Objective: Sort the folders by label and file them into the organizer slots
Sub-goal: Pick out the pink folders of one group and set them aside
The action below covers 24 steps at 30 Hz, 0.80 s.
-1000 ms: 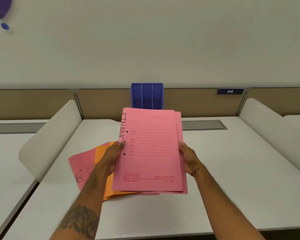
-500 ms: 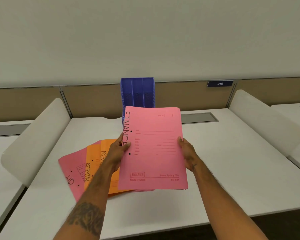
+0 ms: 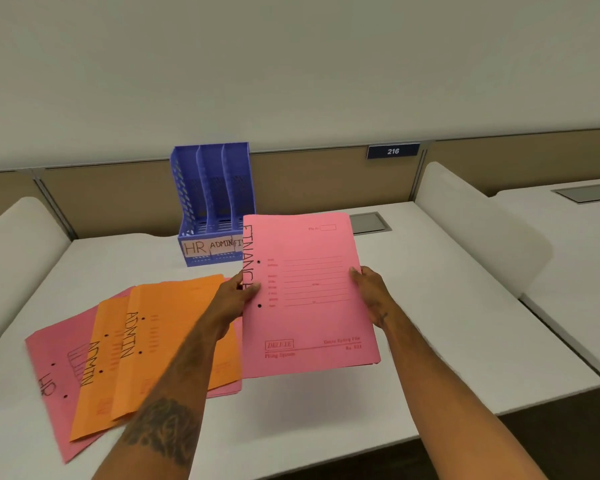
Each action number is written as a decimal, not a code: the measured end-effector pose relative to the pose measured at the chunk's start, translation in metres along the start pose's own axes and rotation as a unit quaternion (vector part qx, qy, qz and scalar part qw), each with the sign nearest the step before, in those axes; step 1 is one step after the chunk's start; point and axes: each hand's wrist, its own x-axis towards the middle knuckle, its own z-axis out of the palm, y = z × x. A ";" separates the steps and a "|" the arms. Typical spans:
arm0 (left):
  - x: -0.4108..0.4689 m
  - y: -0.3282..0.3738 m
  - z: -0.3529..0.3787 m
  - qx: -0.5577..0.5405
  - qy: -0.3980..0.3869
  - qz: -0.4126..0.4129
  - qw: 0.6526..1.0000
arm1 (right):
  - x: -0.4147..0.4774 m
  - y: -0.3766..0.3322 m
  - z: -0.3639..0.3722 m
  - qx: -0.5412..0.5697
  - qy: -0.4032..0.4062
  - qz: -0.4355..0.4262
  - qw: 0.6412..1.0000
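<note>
A pink folder (image 3: 309,292) marked FINANCE is held above the white desk (image 3: 447,323) by both hands. My left hand (image 3: 234,299) grips its left edge and my right hand (image 3: 369,289) grips its right edge. To the left, two orange folders (image 3: 174,327) marked ADMIN lie fanned over a pink folder (image 3: 54,372) marked HR. At the back of the desk stands a blue three-slot organizer (image 3: 212,202) with front labels HR, ADMIN and a third one partly hidden by the held folder. Its slots look empty.
White curved dividers stand at the desk's left (image 3: 11,258) and right (image 3: 471,223). A tan partition (image 3: 309,181) with a 216 sign (image 3: 393,151) runs behind. A grey cable hatch (image 3: 369,223) is set in the desk behind the held folder.
The view has tipped down and shifted, showing the organizer's labels. The FINANCE folder has moved right, off the pile, and the ADMIN and HR folders are now uncovered.
</note>
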 end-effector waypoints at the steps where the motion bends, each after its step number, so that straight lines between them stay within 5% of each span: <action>1: 0.007 0.001 0.017 0.000 -0.001 -0.006 1.000 | 0.009 0.002 -0.015 -0.006 0.005 0.000 1.000; 13: 0.066 -0.011 0.199 -0.006 0.030 -0.136 0.990 | 0.105 0.032 -0.181 -0.103 0.024 0.032 0.994; 24: 0.106 -0.037 0.295 0.032 0.034 -0.196 0.979 | 0.153 0.075 -0.251 -0.232 0.038 0.101 0.967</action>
